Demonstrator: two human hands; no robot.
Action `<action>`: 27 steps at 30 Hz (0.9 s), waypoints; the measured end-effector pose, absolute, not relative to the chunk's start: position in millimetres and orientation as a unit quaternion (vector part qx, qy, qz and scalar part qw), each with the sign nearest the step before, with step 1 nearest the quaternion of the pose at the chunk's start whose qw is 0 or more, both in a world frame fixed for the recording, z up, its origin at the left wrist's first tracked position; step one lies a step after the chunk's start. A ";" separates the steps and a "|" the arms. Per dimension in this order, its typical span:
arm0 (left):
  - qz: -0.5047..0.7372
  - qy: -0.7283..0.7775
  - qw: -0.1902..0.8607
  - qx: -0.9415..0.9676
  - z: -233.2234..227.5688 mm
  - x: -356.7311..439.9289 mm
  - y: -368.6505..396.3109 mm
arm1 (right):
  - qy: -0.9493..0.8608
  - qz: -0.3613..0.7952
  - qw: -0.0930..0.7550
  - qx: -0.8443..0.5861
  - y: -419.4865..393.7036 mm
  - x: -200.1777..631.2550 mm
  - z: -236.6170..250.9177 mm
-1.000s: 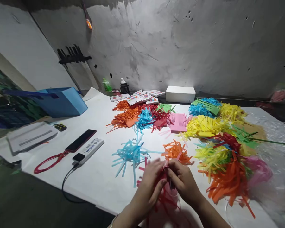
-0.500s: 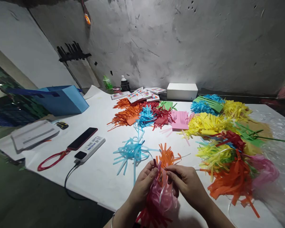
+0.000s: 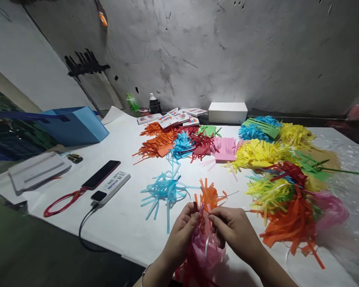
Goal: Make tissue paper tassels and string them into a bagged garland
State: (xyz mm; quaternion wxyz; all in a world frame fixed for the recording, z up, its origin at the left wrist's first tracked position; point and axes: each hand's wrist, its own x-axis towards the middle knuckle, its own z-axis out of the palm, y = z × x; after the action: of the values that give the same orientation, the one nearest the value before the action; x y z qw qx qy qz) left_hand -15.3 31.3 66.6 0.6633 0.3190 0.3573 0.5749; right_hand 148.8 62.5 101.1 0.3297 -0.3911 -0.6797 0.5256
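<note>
Near the table's front edge my left hand [image 3: 186, 225] is closed on a tissue-paper tassel [image 3: 208, 249] of pink strips, with dark red strips hanging below it. My right hand [image 3: 231, 225] pinches at the tassel's upper end, close to the left fingertips; a thin white string runs out past it. Just beyond my fingers lies an orange tassel [image 3: 209, 193], partly hidden by them. To its left a light blue tassel [image 3: 164, 189] rests loosely spread on the white paper. Exactly what sits between the right fingertips is too small to make out.
Bundles of fringed paper, among them a yellow bundle [image 3: 259, 153] and an orange-red tassel [image 3: 290, 227], fill the back and right. A phone [image 3: 101, 175], a white power bank [image 3: 112, 187] with a cable, and a blue bag [image 3: 77, 125] are left. A white box [image 3: 227, 112] stands by the wall.
The view has shifted slightly. Both hands stay together at the tassel's top with nearly the same grip; the pink and red strips below have swung a little to the right.
</note>
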 end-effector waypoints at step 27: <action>0.553 0.455 0.532 0.451 62.3 -25.3 28.8 | -0.687 0.531 0.301 -0.393 65.0 150.7 96.1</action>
State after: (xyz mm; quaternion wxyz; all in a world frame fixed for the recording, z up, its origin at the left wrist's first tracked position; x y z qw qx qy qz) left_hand -25.3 28.8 62.3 0.5323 0.4507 0.4553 0.5535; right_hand 150.7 65.0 96.1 0.3012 -0.3933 -0.6872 0.5314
